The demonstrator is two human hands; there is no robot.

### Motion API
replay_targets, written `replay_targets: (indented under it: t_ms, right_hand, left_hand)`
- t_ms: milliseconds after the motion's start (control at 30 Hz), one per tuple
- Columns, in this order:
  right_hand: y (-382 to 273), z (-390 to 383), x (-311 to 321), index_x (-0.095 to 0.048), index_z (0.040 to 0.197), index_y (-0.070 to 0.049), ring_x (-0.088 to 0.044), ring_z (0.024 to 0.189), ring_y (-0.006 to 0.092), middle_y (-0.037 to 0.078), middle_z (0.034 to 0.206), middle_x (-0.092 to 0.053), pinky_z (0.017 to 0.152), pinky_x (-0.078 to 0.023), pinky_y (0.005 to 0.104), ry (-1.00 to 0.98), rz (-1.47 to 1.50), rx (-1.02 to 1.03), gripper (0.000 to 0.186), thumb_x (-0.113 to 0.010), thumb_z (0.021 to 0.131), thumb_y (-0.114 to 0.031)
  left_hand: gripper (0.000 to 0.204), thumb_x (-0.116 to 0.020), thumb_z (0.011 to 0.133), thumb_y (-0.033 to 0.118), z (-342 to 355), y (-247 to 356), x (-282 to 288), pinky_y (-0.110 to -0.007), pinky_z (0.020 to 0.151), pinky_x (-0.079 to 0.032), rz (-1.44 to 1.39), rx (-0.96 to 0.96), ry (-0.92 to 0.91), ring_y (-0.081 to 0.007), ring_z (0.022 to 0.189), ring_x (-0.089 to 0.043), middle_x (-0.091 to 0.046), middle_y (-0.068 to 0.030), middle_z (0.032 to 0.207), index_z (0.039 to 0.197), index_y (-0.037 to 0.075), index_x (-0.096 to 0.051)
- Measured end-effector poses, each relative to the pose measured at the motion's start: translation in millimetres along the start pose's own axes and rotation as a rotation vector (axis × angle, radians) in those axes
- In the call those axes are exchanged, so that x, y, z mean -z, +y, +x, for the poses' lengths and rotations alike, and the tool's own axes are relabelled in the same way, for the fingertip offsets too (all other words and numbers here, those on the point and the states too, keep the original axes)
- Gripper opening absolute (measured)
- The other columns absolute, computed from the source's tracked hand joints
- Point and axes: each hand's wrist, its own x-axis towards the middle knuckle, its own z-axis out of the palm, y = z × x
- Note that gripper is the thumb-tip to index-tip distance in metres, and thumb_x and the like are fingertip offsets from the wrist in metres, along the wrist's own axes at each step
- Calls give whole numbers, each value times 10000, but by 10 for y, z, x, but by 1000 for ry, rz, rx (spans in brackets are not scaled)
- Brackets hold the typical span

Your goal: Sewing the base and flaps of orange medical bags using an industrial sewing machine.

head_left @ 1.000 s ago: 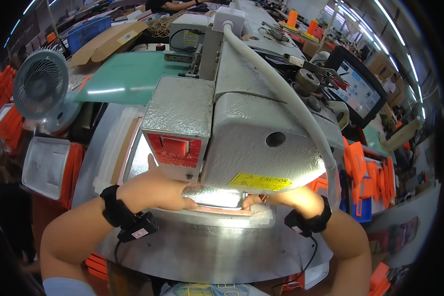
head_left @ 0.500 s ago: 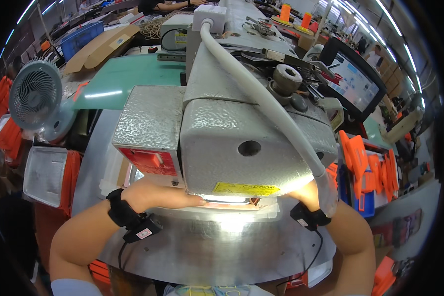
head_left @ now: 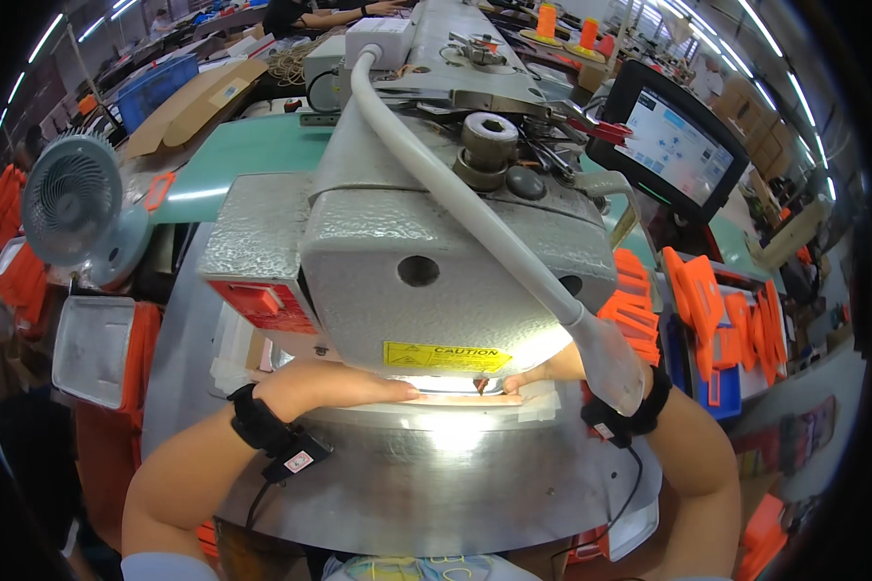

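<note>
A large grey machine head (head_left: 455, 237), probably an industrial sewing machine, hangs over both my hands. My left hand (head_left: 344, 384) lies under its left edge with the thumb side stretched toward the lit middle; the other fingers are hidden. From the right, my right hand (head_left: 552, 368) reaches under the head, and its thumb tip rests by the right end of a pale tan strip (head_left: 460, 398). A small dark reddish part (head_left: 480, 385) shows just above that strip. Whether either hand grips anything is hidden.
A thick white hose (head_left: 455, 184) crosses the machine head toward my right wrist. Rounded metal plate (head_left: 436, 484) lies before me. Orange frames (head_left: 693, 290) sit by a blue bin at right; a grey fan (head_left: 73, 198) and stacked trays (head_left: 94, 341) stand left. A screen (head_left: 673, 145) stands behind.
My view has shifted, so the machine sits further left. More of my right hand and its thumb shows beside the strip. My left hand remains at the lit area.
</note>
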Motion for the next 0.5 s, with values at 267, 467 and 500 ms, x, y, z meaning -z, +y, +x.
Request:
replay_targets:
  t_ms: [267, 467, 500]
  right_hand:
    - [126, 153, -147, -535, 1271, -134, -520, 1174, 101, 24, 1156, -619, 1208, -143, 440, 27, 493, -141, 319, -304, 1066, -212]
    - [586, 276, -215, -479, 1386, -124, -547, 1210, 335, 149, 1334, -549, 964, -475, 373, 256, -341, 309, 1034, -876, 535, -558]
    - [589, 263, -224, -468, 1390, -105, -527, 1231, 345, 160, 1347, -532, 977, -466, 389, 253, -396, 345, 1046, -868, 540, -564]
  left_hand:
    - [822, -627, 844, 623, 38, -167, -15, -369, 1089, -358, 82, -33, 57, -334, 1323, -464, -494, -227, 1422, 1378, 9, -505]
    - [712, -692, 849, 509, 5, -44, 20, -366, 1091, -349, 171, -11, 116, -315, 1317, -467, -521, -166, 1412, 1382, 73, -513]
    - [726, -697, 839, 516, -13, -44, 20, -367, 1094, -346, 189, 3, 129, -322, 1319, -464, -518, -173, 1412, 1384, 73, -510]
